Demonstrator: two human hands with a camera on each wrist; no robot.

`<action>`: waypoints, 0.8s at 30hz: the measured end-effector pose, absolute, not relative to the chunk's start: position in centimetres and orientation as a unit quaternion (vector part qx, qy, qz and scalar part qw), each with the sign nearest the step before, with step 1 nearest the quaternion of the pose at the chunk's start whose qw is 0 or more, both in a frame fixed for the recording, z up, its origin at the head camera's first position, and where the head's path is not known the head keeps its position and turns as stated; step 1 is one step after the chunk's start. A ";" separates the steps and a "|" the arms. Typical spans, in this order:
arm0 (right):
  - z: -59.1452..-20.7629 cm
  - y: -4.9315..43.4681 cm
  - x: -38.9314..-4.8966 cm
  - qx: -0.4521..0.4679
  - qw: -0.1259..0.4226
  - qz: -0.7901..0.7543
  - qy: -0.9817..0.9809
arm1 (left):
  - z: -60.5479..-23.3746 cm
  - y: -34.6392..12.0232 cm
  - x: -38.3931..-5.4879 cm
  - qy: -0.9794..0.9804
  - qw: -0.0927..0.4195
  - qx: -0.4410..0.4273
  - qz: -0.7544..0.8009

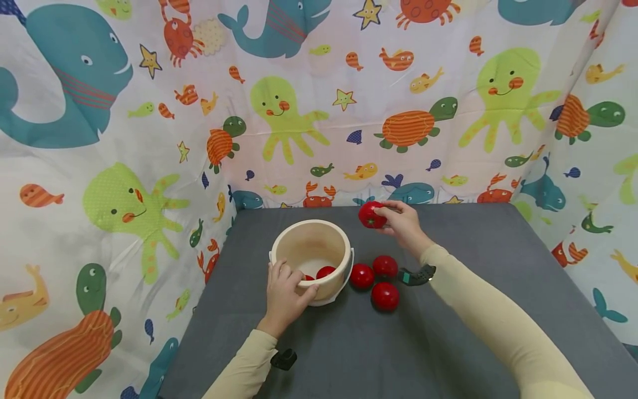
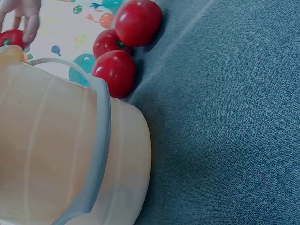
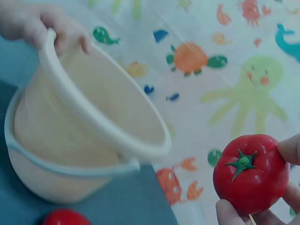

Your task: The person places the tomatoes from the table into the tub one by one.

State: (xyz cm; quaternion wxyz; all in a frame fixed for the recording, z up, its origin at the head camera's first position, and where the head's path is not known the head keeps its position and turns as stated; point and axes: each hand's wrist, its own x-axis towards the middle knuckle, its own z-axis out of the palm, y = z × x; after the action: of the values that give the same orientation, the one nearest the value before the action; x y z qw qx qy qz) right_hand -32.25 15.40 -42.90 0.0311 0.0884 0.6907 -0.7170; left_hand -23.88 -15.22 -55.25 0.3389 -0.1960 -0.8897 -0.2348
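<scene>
A cream bucket with a pale handle stands on the dark table, and red tomatoes show inside it. My left hand grips the near rim, fingers over the edge and thumb outside. Up in the air to the right of the bucket, my right hand holds a tomato between thumb and fingers. Its green stem top faces the camera in the right wrist view, where the fingers curl beneath the tomato.
Three more tomatoes sit together on the table, close to the bucket's right side and below my right wrist. A curtain printed with sea animals hangs behind the table and along both sides.
</scene>
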 end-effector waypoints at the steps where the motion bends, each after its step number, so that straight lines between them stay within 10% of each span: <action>1: -42.6 14.9 -32.2 0.085 0.033 -0.717 0.691 | -55.3 -15.2 -23.9 -0.890 0.339 -0.195 -0.234; 24: -42.4 3.6 -30.3 0.019 0.079 -0.703 0.706 | -55.3 -15.2 -23.9 -0.887 0.350 -0.200 -0.226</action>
State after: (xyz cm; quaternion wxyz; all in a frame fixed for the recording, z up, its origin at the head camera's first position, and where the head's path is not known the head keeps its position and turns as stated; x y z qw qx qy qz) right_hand -30.29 3.64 -42.40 0.0788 0.0187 0.7062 -0.7034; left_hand -23.92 -15.23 -55.30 0.3501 -0.1997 -0.8868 -0.2260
